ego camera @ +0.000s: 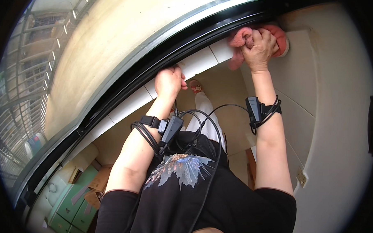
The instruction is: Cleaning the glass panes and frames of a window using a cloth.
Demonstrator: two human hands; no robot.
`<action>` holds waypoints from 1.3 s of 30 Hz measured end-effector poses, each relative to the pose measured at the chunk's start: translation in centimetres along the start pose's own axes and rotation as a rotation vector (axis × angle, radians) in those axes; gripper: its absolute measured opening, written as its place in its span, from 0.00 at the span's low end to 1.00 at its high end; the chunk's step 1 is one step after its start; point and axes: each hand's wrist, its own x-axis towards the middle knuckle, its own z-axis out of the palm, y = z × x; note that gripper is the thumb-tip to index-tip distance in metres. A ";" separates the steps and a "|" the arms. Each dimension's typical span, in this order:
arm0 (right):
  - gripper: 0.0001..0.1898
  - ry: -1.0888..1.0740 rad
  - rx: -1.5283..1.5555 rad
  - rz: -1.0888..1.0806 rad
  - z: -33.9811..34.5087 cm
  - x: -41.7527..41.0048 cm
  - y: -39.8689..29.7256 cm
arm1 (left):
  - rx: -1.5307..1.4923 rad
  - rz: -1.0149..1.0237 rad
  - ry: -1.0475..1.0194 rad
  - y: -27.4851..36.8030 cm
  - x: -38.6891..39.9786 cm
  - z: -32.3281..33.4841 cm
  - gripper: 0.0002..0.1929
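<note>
My right hand presses a bunched pink cloth into the corner where the black window frame meets the wall. Folds of the cloth stick out on both sides of my fingers. My left hand rests with curled fingers against the white tiled sill, beside the frame; no object shows in it, though part of its fingers is hidden.
A metal grille lies outside the window. Black cables loop between devices strapped to both forearms. A wall socket is on the right. Green drawers and a cardboard box stand lower left.
</note>
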 end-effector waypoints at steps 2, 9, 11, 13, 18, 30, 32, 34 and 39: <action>0.20 0.020 0.049 -0.007 0.2 -0.1 0.0 | 0.073 0.007 -0.050 0.2 -0.2 -0.1 0.20; 0.20 0.013 0.042 -0.009 0.0 0.0 0.2 | 0.004 0.043 -0.049 -0.1 0.3 0.0 0.21; 0.20 0.014 0.033 -0.007 -0.2 -0.1 0.1 | -0.101 -0.131 -0.203 0.4 0.2 0.0 0.20; 0.20 0.016 0.033 -0.015 -0.2 0.1 -0.1 | -0.165 -0.151 -0.197 0.4 0.3 0.1 0.19; 0.20 0.006 0.027 -0.035 -0.3 0.1 0.2 | -0.279 -0.211 -0.149 0.0 0.2 -0.3 0.19; 0.21 0.005 0.010 -0.031 -0.4 0.1 0.3 | -0.311 -0.273 -0.243 0.7 0.5 -0.4 0.17; 0.22 -0.007 -0.006 -0.032 -0.6 0.1 0.2 | -0.301 -0.317 -0.236 1.4 0.2 -0.5 0.17; 0.23 0.001 -0.011 -0.032 -0.5 -0.1 0.4 | -0.305 -0.331 -0.245 0.7 0.5 -0.3 0.16; 0.24 0.011 -0.024 -0.012 -0.4 -0.2 0.1 | -0.359 -0.311 -0.241 1.1 0.2 -0.2 0.14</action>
